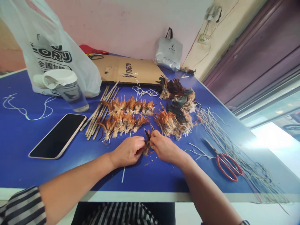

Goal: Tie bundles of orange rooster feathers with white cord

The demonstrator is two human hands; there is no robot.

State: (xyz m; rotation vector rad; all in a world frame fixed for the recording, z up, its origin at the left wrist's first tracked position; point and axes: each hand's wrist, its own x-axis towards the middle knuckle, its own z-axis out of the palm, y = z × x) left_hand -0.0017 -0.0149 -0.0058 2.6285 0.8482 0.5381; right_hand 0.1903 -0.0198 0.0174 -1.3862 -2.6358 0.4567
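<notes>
My left hand [130, 151] and my right hand [165, 147] meet over the table, fingers closed on a small bunch of dark feathers [147, 137]. Dark tips point up between the hands and a fluffy brown part shows below; the fingertips themselves are partly hidden. Just beyond lie two rows of orange-brown feathers [125, 123] tied along white string. To the right of these, loose piles of orange feathers [164, 122] and dark feathers [178, 89] are heaped. Tiny feather scraps lie beneath my right hand.
Red-handled scissors [228, 167] and a long bundle of strings [234, 147] lie at right. Thin sticks [99, 115], a phone [58, 136], a water bottle [72, 93] and a white plastic bag [86, 75] are at left. Flat cardboard [112, 67] and a silver bag [168, 51] stand behind.
</notes>
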